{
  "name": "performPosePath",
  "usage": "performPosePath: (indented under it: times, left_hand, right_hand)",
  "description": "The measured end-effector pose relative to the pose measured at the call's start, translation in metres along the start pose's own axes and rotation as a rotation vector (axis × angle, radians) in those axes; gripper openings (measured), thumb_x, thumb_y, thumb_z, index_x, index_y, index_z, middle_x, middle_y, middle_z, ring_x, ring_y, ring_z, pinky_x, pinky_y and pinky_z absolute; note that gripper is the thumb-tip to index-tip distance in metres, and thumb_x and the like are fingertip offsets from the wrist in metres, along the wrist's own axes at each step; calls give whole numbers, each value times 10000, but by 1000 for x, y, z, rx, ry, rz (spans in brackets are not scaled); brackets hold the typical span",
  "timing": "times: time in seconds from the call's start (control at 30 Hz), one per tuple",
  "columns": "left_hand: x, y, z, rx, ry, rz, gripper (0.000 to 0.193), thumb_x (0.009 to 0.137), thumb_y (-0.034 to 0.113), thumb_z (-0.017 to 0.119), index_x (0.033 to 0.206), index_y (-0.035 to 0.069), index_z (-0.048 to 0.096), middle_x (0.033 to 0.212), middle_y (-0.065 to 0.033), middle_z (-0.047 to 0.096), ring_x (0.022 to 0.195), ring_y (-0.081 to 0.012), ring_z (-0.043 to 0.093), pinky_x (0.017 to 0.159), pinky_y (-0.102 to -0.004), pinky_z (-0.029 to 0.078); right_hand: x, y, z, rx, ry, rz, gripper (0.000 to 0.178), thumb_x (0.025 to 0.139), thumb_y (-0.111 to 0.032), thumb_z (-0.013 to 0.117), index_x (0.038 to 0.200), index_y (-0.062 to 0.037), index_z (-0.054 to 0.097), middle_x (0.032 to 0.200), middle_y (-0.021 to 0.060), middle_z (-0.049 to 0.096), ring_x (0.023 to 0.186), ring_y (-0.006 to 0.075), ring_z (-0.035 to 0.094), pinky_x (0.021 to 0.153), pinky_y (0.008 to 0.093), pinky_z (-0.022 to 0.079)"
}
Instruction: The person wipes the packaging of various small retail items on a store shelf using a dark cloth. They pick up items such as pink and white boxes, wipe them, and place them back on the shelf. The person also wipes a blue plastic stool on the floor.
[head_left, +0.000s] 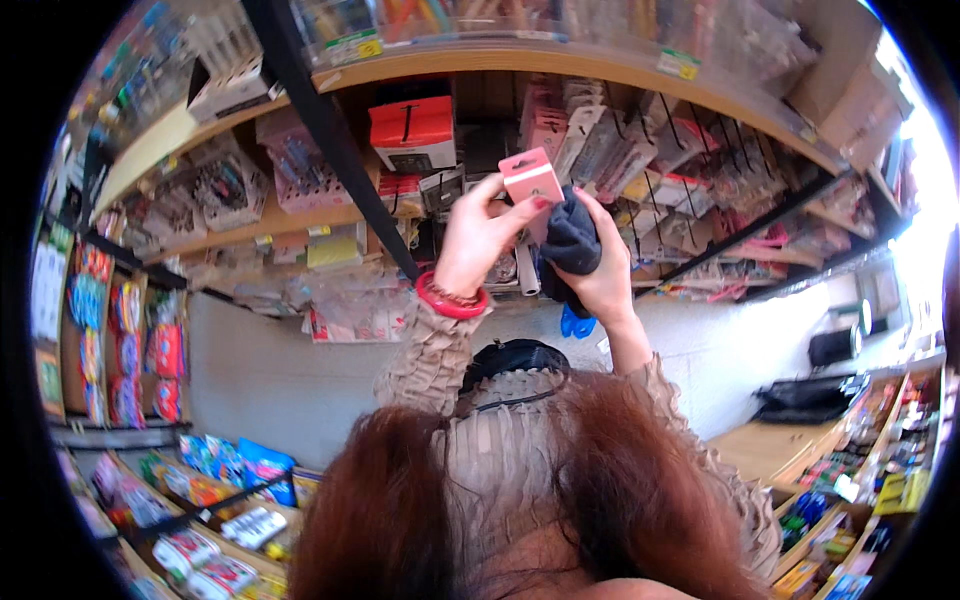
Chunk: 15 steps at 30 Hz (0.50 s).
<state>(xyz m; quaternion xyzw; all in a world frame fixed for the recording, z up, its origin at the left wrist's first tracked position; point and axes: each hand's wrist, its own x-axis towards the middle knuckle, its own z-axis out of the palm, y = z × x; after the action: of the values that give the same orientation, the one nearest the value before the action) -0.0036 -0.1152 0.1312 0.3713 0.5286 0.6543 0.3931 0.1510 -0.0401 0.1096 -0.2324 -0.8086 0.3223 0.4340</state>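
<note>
A small pink box with a hang-hole tab is pinched between the thumb and fingers of my left hand. A red bangle circles that wrist. Bunched in my right hand is a dark cloth, pressed against the right side of the box. The cloth covers part of the box's lower end. Both hands are raised in front of the shelf, close together.
Goods hang on black hooks just beyond my hands. A red and white box sits on the shelf behind them. A black upright post slants down at the left. Packed snack shelves stand far left; more goods line the lower right.
</note>
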Motion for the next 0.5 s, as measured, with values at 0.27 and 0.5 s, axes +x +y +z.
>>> performPosePath:
  times: [0.27,0.5]
  left_hand:
    - [8,-56,38,-481,142,14,195,867,139,593,1044,56,591,878,1,612,650,-51,520,518,-179,403]
    - [16,-35,-16,-87,455,209,152,836,89,609,965,12,633,757,-23,622,480,-36,457,411,-183,348]
  right_hand:
    - [0,14,-44,-138,-188,-7,710,594,-2,703,1255,-107,466,1018,144,555,964,311,558,827,355,450]
    - [-54,115,-92,-6,-24,304,744,600,40,679,1293,-93,443,1253,118,509,1142,234,495,989,329,372]
